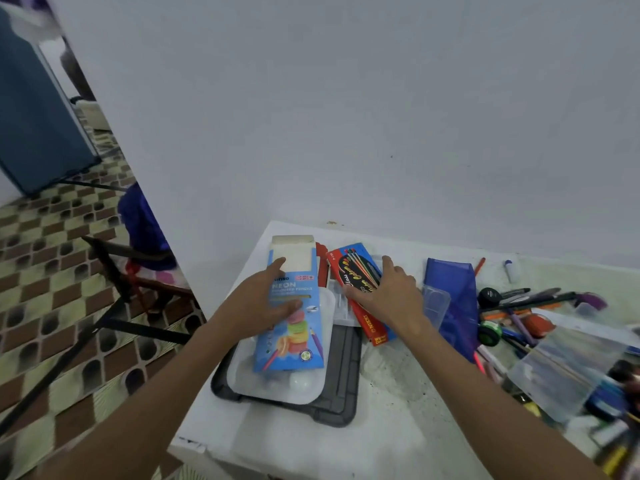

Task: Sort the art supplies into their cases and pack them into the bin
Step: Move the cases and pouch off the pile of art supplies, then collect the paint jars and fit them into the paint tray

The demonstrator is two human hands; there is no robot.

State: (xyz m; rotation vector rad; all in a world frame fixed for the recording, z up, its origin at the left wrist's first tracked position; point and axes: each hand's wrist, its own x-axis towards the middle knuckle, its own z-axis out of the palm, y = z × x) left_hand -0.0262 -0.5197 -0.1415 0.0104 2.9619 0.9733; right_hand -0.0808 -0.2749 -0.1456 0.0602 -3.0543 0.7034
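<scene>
The left hand (pixel 266 299) grips a blue neon coloured-pencil box (pixel 294 306), thumb across its printed face and fingers (pixel 277 263) reaching along its left edge toward the open top flap. The box lies on a white paint palette (pixel 277 386), which sits on a dark grey tray lid (pixel 341 375) near the front left of the white bench (pixel 391 403).

The right hand (pixel 388 296) rests on a red and blue pencil box (pixel 360 282), fingers spread and only lightly bent over it, thumb at its left edge. This box lies tilted just beside the neon box.

To the right stand a small clear plastic case (pixel 434 303) and a blue mesh pouch (pixel 453 299). Beyond them lies a loose heap of pens and markers (pixel 519 306), with a larger clear container (pixel 561 372) near the bench's right edge.
</scene>
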